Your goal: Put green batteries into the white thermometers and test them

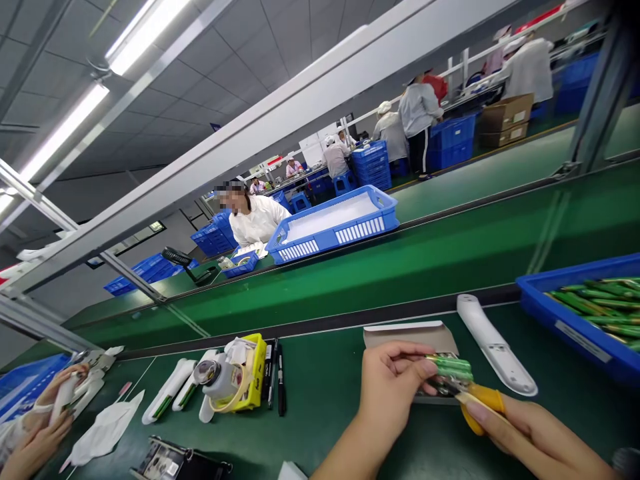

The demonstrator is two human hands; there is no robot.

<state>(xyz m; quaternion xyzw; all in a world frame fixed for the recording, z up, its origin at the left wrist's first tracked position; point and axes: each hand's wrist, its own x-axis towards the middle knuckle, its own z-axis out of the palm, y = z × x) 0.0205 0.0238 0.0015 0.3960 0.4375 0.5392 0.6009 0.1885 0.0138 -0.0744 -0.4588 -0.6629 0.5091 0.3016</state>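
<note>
My left hand (397,380) is closed, pinching a shiny green part (453,367) that looks like a small battery pack; its exact kind is unclear. In my right hand (523,427) is a pair of cutting pliers (483,403) with yellow-orange handles. The jaws of the pliers meet the green part's lower edge. Behind and under both hands lies an open white box (410,331), its inside mostly hidden. A long white plastic housing (495,343) rests just to the right of the box.
At right stands a blue tray (560,313) of green parts. Leftward are pens (281,387), a yellow basket (257,373), a bottle (220,377), white housings (170,390) and a black device (175,460). A co-worker's hands (45,427) hold a white housing. Beyond the green ledge sits a blue crate (345,233).
</note>
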